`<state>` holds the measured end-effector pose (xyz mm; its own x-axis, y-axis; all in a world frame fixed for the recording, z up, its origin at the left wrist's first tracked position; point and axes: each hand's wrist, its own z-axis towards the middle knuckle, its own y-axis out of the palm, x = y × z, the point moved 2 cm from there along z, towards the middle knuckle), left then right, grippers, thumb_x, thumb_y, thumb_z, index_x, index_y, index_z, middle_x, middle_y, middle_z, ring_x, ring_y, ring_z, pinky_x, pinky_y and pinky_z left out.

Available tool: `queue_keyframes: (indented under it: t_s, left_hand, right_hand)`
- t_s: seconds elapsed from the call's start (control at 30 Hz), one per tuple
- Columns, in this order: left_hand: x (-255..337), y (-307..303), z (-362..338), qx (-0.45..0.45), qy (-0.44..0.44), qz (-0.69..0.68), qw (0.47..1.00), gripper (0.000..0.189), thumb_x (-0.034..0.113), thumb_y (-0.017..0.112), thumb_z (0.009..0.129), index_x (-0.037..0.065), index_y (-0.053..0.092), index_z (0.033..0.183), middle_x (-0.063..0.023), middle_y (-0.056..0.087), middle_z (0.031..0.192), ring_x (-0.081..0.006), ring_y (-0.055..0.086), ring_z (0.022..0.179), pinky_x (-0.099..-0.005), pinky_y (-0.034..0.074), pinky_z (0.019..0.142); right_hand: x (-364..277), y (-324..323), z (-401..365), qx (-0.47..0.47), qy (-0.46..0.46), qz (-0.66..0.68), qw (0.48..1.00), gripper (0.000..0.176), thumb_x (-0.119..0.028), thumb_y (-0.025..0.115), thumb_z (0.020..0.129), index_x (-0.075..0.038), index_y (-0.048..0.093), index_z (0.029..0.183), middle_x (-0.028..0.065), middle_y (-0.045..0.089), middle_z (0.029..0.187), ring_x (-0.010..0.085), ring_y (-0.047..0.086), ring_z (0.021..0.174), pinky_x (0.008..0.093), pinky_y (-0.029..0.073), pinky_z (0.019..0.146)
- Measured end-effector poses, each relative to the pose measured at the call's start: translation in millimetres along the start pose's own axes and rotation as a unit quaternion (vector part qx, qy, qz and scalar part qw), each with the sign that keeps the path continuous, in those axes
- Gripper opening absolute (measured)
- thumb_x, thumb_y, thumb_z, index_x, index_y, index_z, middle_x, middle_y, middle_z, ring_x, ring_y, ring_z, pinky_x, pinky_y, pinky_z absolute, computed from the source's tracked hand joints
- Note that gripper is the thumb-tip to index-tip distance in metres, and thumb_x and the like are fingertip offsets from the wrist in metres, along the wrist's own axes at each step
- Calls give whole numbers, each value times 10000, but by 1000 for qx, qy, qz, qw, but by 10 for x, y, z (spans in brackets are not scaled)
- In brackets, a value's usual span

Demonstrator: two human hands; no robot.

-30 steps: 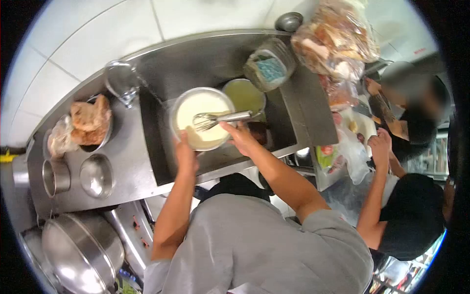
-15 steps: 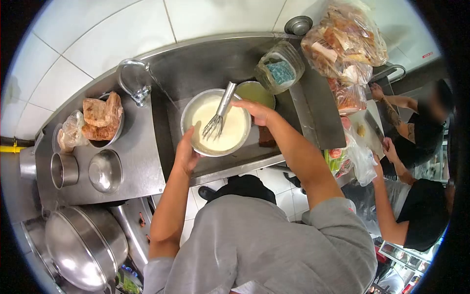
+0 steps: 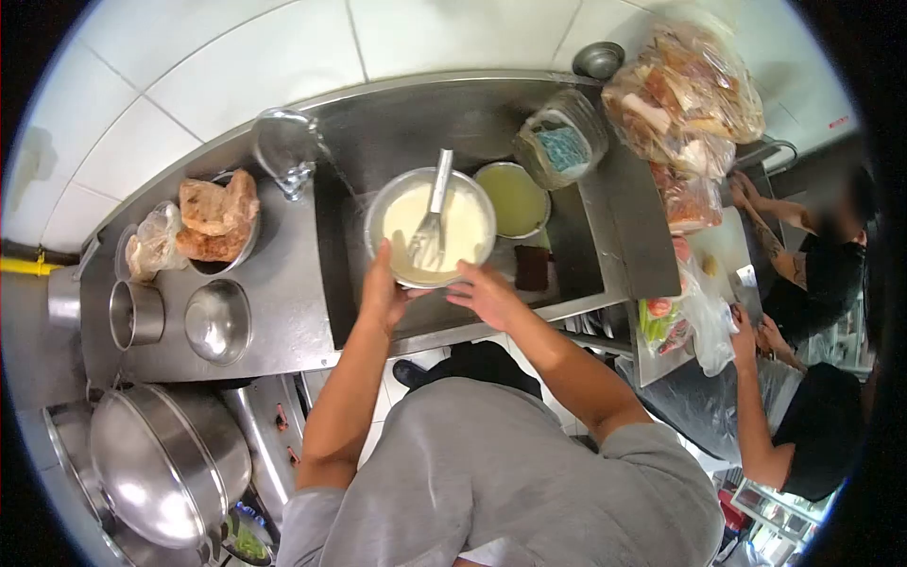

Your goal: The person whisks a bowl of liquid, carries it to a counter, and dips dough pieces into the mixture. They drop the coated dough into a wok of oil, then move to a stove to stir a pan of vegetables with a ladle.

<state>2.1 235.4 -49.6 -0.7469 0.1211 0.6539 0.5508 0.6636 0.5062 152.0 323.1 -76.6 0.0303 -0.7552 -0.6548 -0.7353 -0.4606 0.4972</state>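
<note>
A metal bowl (image 3: 383, 213) of pale batter is held over the steel sink (image 3: 567, 236). A wire whisk (image 3: 433, 222) rests in it, handle leaning toward the far rim, no hand on it. My left hand (image 3: 383, 295) grips the bowl's near left rim. On the near right rim my right hand (image 3: 489, 295) has its fingers against the bowl's edge. A second bowl (image 3: 515, 200) of yellowish liquid sits just right of the batter bowl.
The tap (image 3: 283, 146) stands at the sink's left. Left counter: a bowl of bread pieces (image 3: 217, 217), a metal cup (image 3: 132, 314), an upturned small bowl (image 3: 217, 321), large steel pots (image 3: 165, 463). A jar (image 3: 559, 146) and bagged food (image 3: 685, 94) sit right. Two other people (image 3: 803, 378) work at right.
My right hand has let go of the whisk and dropped to the bowl's near rim. The whisk now stands on its own in the batter. My left hand stays on the bowl.
</note>
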Motion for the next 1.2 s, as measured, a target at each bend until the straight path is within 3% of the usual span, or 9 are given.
queue_keyframes:
  t_s: [0.27,0.37,0.5,0.6,0.8,1.0,1.13,1.17,1.2]
  left_hand:
    - [-1,8,143,21,-8,98,995,722,590,502,804,158,292,1343,-104,342,1371,-294,256,1294,-489,343,901]
    - [372,-139,486,78,91,169,978,609,502,543,820,132,380,1274,-94,405,1302,-278,358,1223,-480,379,860]
    - [1108,-132,986,60,164,-33,984,218,304,581,856,105,500,891,-44,554,813,-235,538,865,-394,418,847]
    - [1491,-64,1150,24,126,-125,984,210,244,555,873,124,451,736,-10,460,635,-172,507,679,-332,438,649]
    - [1660,133,1075,-2,174,-99,980,284,218,539,885,134,407,648,28,309,538,-91,296,436,-245,235,388]
    - [1013,-176,710,74,159,115,978,325,302,546,883,138,396,646,12,411,576,-92,321,409,-248,253,386]
    - [340,-369,312,8,27,171,985,510,512,490,872,68,523,1123,-99,569,1077,-193,548,954,-381,439,786]
    - [282,-288,91,-34,-19,119,992,623,542,492,859,105,425,1298,-76,425,1326,-208,368,1239,-419,314,993]
    - [168,-316,7,-89,-15,60,994,626,529,501,860,142,373,1335,-51,406,1340,-213,359,1253,-441,323,998]
  right_hand:
    - [-338,-274,59,-11,-63,75,995,608,-132,578,748,-86,335,1304,133,463,1229,305,488,1127,552,399,915]
    - [-440,-368,-24,-26,-71,71,995,592,-126,561,749,-51,350,1297,134,479,1222,297,483,1137,519,400,929]
    - [-496,-441,-137,-40,-45,91,994,568,-122,548,754,-11,373,1282,135,491,1228,288,484,1138,485,397,942]
    - [-462,-476,-183,-16,-66,87,994,556,-117,535,761,-5,375,1283,143,483,1240,288,491,1129,489,411,929]
    - [-423,-543,-227,-17,-59,72,995,578,-112,526,771,-13,331,1306,143,474,1236,284,497,1124,477,447,896]
    - [-457,-523,-203,-21,-39,58,997,581,-110,536,776,-27,323,1311,133,467,1237,276,499,1119,465,436,912]
    - [-463,-425,-112,-35,-27,35,998,581,-119,558,767,-23,346,1300,122,481,1235,264,497,1124,450,418,933]
    - [-475,-372,-88,-46,-21,27,998,571,-125,565,761,-21,369,1288,116,494,1229,258,498,1126,441,408,943]
    - [-482,-325,-63,-59,-14,19,998,562,-132,573,755,-19,393,1276,109,507,1224,251,498,1127,432,398,953]
